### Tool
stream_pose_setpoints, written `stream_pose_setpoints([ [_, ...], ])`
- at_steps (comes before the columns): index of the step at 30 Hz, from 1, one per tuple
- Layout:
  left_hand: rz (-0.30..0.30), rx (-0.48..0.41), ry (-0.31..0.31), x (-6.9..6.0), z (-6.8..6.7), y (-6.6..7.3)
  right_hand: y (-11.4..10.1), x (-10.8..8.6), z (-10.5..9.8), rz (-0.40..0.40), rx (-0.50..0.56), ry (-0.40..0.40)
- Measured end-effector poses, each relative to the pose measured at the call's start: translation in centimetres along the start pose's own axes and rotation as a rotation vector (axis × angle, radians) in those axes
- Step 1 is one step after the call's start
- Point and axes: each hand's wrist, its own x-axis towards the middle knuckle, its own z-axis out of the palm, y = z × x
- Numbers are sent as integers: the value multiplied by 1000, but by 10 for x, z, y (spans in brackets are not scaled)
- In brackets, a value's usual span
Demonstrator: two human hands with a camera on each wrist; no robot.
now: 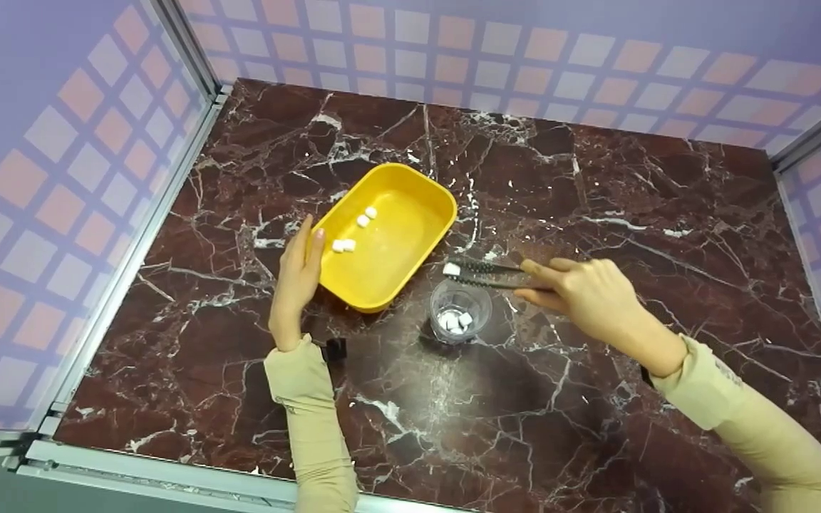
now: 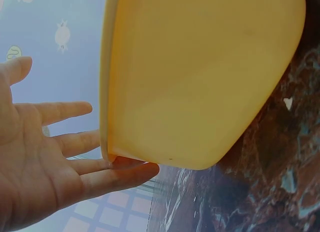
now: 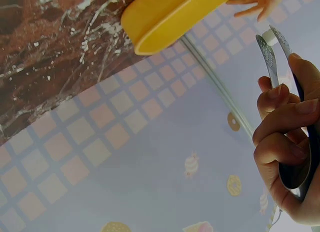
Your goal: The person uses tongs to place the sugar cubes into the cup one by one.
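Observation:
My right hand (image 1: 592,296) grips a pair of dark metal tongs (image 1: 485,274), and a white marshmallow-like piece (image 1: 452,269) is pinched between their tips. Below those tips stands a clear plastic cup (image 1: 482,303) with several white pieces (image 1: 453,320) at its bottom. To the left sits a yellow tub (image 1: 400,285) holding several white pieces (image 1: 343,246). My left hand (image 1: 299,274) touches the tub's left side. Its fingers are straight in the left wrist view, some behind the tub's rim (image 2: 106,81). In the right wrist view the tongs (image 3: 270,59) hold the white piece (image 3: 270,37).
A dark red marbled tabletop (image 1: 631,413) lies under everything, strewn with small white crumbs or specks beyond the cup. Panels with pink and white squares (image 1: 453,50) rise at the back and sides. A metal rail (image 1: 147,474) runs along the front edge.

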Motion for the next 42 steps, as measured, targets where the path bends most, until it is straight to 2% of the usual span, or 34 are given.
stream_pose_setpoints([
  [14,3,-10,0,1,2,-1,-5,-24,27,15,-43,-77],
  [30,-7,-11,-11,1,1,0,-4,-26,30,31,-33,-63],
  [42,-27,-1,-6,0,0,0,-5,-22,28,49,12,-72],
])
